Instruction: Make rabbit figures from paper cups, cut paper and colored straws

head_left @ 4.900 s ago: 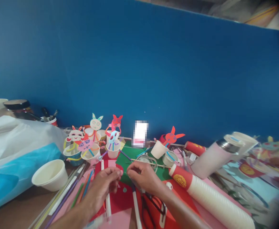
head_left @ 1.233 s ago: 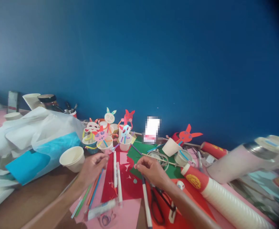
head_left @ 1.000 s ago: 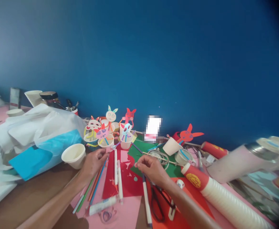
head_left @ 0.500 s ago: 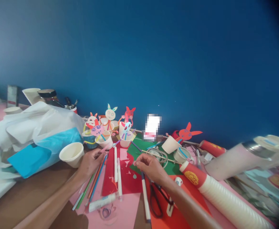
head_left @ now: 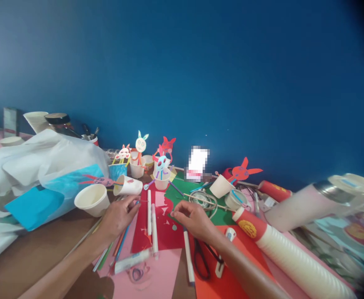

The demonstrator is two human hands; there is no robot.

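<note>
My left hand [head_left: 119, 216] is closed in a pinch beside a tipped paper cup [head_left: 125, 185]; a small thin piece shows at its fingertips, too blurred to name. That cup lies on its side, and its pink paper figure [head_left: 102, 182] points left. My right hand [head_left: 192, 215] is also pinched shut, above the edge of the red paper [head_left: 177, 236]; whatever its fingertips hold is too small to make out. Between the hands lie two white markers [head_left: 154, 232] and small paper scraps [head_left: 164, 211]. A blue-white paper figure [head_left: 162, 163] stands in a paper cup [head_left: 162, 181] behind them.
Scissors [head_left: 202, 259] and a capped marker [head_left: 188, 257] lie under my right forearm. A long stack of paper cups [head_left: 296, 253] and a flask [head_left: 294, 205] are at right. At left are an upright cup [head_left: 92, 199], white plastic [head_left: 57, 153] and blue paper [head_left: 38, 207].
The cup with the pink figure has tipped from upright onto its side, leftward. Both hands remain pinched at nearly the same places. The view has shifted slightly.
</note>
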